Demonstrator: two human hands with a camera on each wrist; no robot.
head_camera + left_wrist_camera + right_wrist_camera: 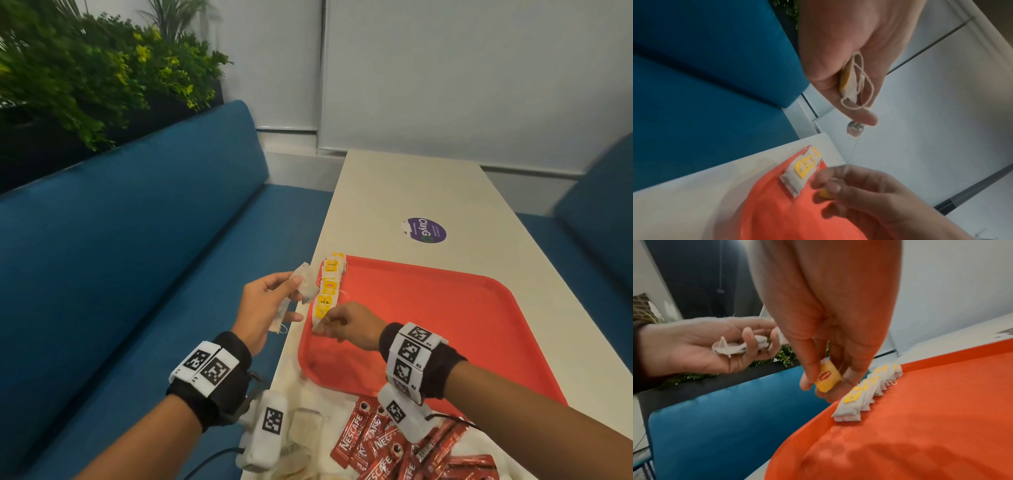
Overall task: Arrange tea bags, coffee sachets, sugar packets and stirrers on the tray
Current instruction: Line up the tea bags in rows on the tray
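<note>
Between the right hand's (346,326) fingers (807,381) a yellow tea bag tag (827,379) is pinched, just above the near end of the tea bag row (328,287) laid along the red tray's (445,318) left edge. Spare tea bags (303,282) are gripped in the left hand (262,308), held off the tabletop (411,192) over the blue bench (137,257). Coffee sachets (380,445) are piled nearer than both hands, off the tray.

Red coffee sachets (376,445) at desk's near edge: white "NESCAFE CLASSIC". Purple round sticker (425,230) on desk (394,192): "ClayG", smaller print unreadable. Yellow tags on tea bag row (327,287) along the tray's left edge: one reads "TEA". Yellow tag (827,378) pinched in right hand (830,337): red logo, too blurred to read.
</note>
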